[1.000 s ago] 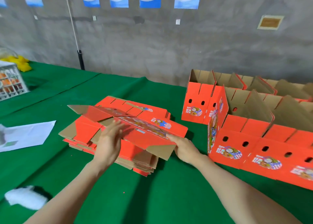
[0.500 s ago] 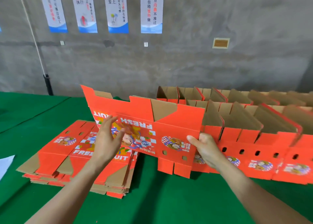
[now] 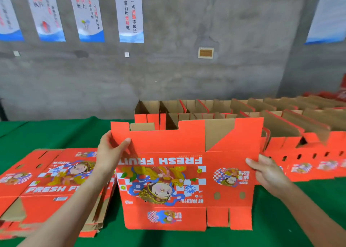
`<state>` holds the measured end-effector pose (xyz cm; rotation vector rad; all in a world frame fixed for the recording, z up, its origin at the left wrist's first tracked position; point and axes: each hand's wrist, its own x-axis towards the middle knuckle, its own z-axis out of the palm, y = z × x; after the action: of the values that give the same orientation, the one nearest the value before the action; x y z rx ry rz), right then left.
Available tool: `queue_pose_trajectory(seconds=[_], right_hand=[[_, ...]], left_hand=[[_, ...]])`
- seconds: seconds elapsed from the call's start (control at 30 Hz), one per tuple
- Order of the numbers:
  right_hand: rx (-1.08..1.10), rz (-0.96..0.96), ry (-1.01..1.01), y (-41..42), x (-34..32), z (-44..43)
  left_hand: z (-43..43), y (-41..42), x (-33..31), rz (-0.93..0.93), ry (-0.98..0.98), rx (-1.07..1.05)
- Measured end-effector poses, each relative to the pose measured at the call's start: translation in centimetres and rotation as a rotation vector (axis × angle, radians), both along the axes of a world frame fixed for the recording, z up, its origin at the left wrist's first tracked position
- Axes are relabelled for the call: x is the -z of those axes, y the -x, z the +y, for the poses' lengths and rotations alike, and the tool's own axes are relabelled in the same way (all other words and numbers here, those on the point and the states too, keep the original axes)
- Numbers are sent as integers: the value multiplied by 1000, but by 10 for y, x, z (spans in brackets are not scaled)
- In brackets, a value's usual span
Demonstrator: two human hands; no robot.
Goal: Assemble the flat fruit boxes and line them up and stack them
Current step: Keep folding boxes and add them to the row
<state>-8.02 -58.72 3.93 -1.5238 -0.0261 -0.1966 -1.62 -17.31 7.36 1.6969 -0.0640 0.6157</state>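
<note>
— What was obscured?
— The flat stack [image 3: 46, 181] was cut by the left edge; the held box [image 3: 168, 172] hid fingers of the left hand [image 3: 110, 153] and part of the assembled boxes [image 3: 299, 149].
— Anything unreadable?
— The posters [image 3: 129, 13] were cropped at top, small print blurred; the box row was cut at right.

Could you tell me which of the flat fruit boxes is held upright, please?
The flat box gripped by the left hand and right hand, print upside down; the others lie in the pile at left.

Flat box [image 3: 179, 172] upright, stack [image 3: 46, 187] left
</note>
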Motion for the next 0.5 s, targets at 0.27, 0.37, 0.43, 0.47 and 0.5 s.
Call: queue_pose_trajectory(seconds=[0.27, 0.37, 0.43, 0.47, 0.5], right_hand=[[134, 80, -18, 15, 15, -57], [143, 104, 59, 18, 20, -62], [182, 90, 29, 17, 24, -63], [202, 76, 23, 17, 25, -63], [211, 69, 13, 15, 25, -62]], left_hand=[[-37, -8, 30, 145, 377, 472], [-47, -11, 44, 248, 285, 528], [-53, -13, 54, 259, 266, 486], [-55, -15, 58, 248, 274, 458], [-56, -15, 61, 233, 280, 436]])
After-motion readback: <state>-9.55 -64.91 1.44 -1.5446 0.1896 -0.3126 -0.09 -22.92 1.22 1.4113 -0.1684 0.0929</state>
